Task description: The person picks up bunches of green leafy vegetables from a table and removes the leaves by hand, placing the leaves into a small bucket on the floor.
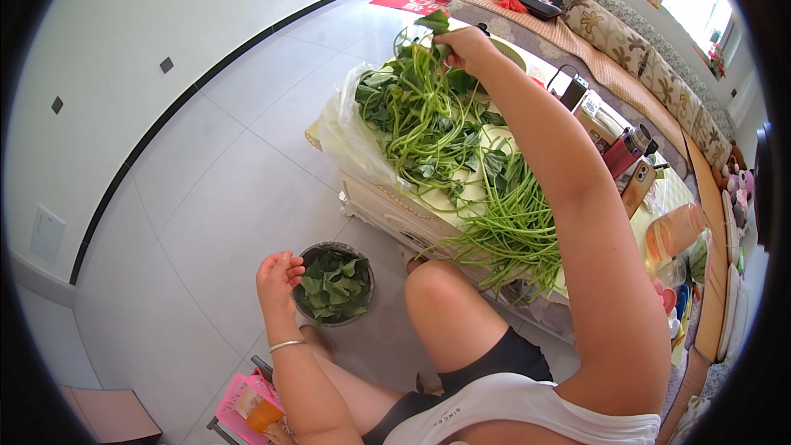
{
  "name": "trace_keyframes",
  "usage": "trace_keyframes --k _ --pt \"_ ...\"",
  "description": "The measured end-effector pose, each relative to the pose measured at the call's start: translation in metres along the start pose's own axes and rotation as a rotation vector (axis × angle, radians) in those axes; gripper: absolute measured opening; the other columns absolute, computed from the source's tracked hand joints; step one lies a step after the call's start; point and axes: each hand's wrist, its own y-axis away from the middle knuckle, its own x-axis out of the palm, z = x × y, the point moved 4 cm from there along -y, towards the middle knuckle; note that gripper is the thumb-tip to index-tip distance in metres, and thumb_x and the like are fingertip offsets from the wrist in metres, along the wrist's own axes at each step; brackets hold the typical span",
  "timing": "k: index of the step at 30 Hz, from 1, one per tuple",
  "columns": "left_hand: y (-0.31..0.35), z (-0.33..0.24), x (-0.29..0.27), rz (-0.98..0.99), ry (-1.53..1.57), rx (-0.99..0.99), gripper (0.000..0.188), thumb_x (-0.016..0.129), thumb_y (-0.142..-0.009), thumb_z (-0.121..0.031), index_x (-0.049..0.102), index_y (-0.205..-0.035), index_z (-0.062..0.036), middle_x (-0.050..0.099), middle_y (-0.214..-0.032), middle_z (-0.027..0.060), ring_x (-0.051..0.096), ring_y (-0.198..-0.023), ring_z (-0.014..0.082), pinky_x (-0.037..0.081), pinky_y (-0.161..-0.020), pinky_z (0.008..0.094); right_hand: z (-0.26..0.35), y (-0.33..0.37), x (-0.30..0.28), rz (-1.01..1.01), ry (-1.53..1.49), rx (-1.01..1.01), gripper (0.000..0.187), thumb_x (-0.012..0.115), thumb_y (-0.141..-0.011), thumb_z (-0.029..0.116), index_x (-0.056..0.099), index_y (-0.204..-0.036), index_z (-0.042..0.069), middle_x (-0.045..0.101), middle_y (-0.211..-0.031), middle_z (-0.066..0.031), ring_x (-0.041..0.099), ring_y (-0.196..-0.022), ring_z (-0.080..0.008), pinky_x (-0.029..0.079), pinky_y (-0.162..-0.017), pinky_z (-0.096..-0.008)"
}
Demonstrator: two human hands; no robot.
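At the far end of the table, my right hand (467, 47) is closed on a green leafy stem (434, 23), its leaf showing past the fingers. Below it spreads a tangled heap of leafy greens (420, 128), partly on a clear plastic bag (346, 128). A bundle of long bare stems (511, 218) lies at the table's near end, some hanging over the edge. Beside a round dark bin on the floor, my left hand (280, 272) is held with fingers loosely curled and apart, nothing visible in them. Loose green leaves (334, 284) fill the bin (368, 301).
Past my right arm, the table carries a red thermos (628, 151), a phone (638, 188) and an orange-tinted jar (676, 232). A cushioned sofa (606, 33) runs along the right. A pink basket (239, 404) stands by my left forearm. A red doormat (409, 1) lies near the door.
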Motion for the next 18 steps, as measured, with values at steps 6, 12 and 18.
trace_keyframes --k 6,12,18 --pt "-0.002 0.001 0.004 0.024 -0.011 0.003 0.017 0.061 -0.09 -0.021 0.06 -0.095 -0.005 0.067 -0.081 0.0064 0.061 -0.066 0.011 0.046 -0.058 0.0216 -0.003 0.013 0.04 0.483 0.911 -0.837 0.045 0.069 -0.082 0.029 0.059 -0.121 0.011 0.069 -0.092 -0.0139 0.066 -0.071 -0.0245 0.053 -0.069 -0.0321" --pt "-0.002 0.002 0.008 0.023 -0.04 -0.012 0.017 0.06 -0.09 -0.021 0.061 -0.095 -0.0048 0.067 -0.081 0.0061 0.06 -0.066 0.0105 0.046 -0.058 0.0216 -0.029 0.03 0.052 0.365 0.614 -0.162 0.029 0.068 -0.079 0.025 0.068 -0.105 0.012 0.069 -0.082 -0.0061 0.066 -0.073 -0.0232 0.054 -0.065 -0.0361" --pt "0.0 0.003 0.016 0.043 -0.063 -0.008 0.017 0.06 -0.09 -0.022 0.061 -0.095 -0.0049 0.067 -0.081 0.0059 0.06 -0.067 0.0104 0.046 -0.058 0.0217 -0.095 0.04 0.006 0.858 1.403 -0.009 0.024 0.057 -0.084 0.031 0.072 -0.077 0.014 0.069 -0.078 -0.0045 0.064 -0.07 -0.0204 0.051 -0.062 -0.0366"
